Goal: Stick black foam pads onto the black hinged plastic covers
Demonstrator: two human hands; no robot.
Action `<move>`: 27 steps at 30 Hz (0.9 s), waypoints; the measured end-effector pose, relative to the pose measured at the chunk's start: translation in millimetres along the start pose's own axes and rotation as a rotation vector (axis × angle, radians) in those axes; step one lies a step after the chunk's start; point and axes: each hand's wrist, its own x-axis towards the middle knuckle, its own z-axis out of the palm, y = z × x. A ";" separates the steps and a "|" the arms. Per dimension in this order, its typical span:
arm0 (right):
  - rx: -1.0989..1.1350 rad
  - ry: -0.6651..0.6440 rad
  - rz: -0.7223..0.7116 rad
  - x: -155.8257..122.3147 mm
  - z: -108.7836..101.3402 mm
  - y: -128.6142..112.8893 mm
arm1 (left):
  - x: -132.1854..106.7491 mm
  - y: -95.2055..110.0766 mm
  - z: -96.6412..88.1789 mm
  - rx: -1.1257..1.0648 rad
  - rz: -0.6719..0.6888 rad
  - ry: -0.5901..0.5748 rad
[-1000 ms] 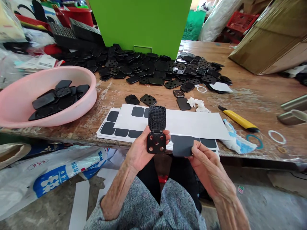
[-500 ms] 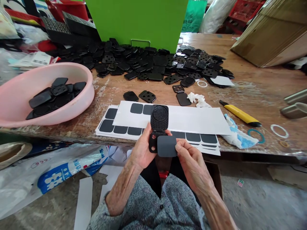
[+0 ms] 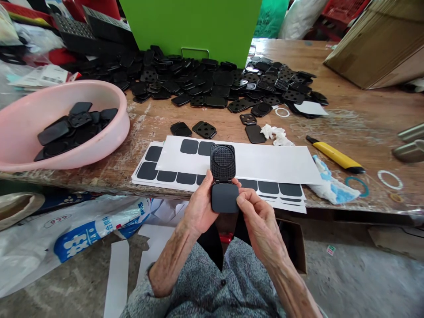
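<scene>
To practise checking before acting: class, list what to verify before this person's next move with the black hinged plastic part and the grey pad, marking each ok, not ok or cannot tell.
1. Left hand grips the black hinged plastic part: ok.
2. Its gridded lid stands open, upward: ok.
3. Dark grey rounded-square pad lies over the part's lower half: ok.
4. Right hand pinches the pad's right edge: ok.
5. Pad pressed flat and square all round: cannot tell.
6. Yellow utility knife lies apart from both hands: ok.
</scene>
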 end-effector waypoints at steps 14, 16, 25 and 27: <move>0.038 -0.021 -0.007 1.9 1.1 0.0 | -0.8 -0.2 0.5 0.030 0.014 0.019; 0.028 -0.017 -0.025 1.8 0.9 0.5 | -0.8 0.0 0.7 0.027 0.014 0.010; -0.044 0.010 -0.041 3.7 0.9 2.2 | 1.3 0.3 -1.0 -0.022 0.000 -0.053; -0.048 0.013 -0.046 4.7 0.5 4.2 | 1.3 0.3 -0.9 -0.030 -0.005 -0.060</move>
